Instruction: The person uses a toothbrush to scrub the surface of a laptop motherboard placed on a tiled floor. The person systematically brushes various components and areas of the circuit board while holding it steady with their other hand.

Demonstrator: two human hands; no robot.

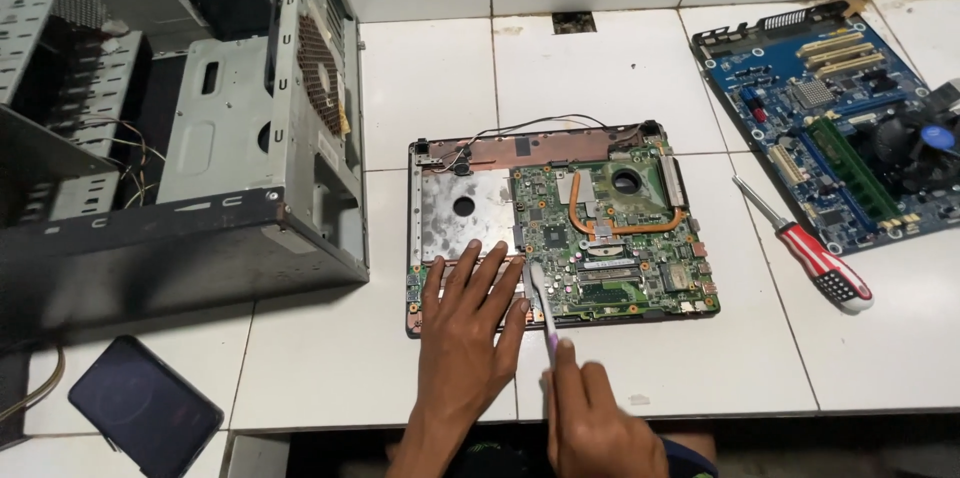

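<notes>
White tiles are carrying everything I am looking down on. My left hand (462, 330) is lying flat with its fingers spread open, pressing on the front edge of the opened laptop base (440, 313), just left of its green motherboard (610, 238). My right hand (598, 430) is closing its fingers around a thin white and purple brush (543, 310), whose tip is touching the motherboard near its left edge. A red-handled screwdriver (815, 256) is lying to the right, between the laptop and a blue desktop motherboard (830, 128). An open grey computer case (190, 128) is standing to the left, with a dark phone (145, 404) lying near it.
</notes>
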